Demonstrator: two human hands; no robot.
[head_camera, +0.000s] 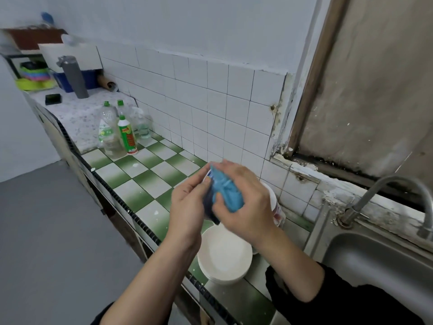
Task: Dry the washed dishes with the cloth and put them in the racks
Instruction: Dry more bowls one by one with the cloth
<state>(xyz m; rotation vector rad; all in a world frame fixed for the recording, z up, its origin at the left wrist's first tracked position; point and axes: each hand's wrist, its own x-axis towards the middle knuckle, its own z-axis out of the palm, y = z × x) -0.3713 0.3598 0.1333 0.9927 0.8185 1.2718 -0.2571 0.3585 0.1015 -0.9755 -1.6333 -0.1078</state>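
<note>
My left hand (187, 207) grips a small dark dish with a white rim (207, 178), held above the green-and-white tiled counter. My right hand (248, 200) holds a blue cloth (226, 192) and presses it against the dish. Most of the dish is hidden by the cloth and my fingers. Below my hands a white bowl (223, 256) sits on the counter near its front edge. A white cup with a red print (277, 207) stands behind my right wrist, partly hidden.
A steel sink (375, 261) with a curved tap (384, 191) lies at the right. Several detergent bottles (119, 130) stand at the back left of the tiled counter (140, 181). Farther left are a grey flask (75, 76), a blue box and stacked coloured plastic ware (35, 76).
</note>
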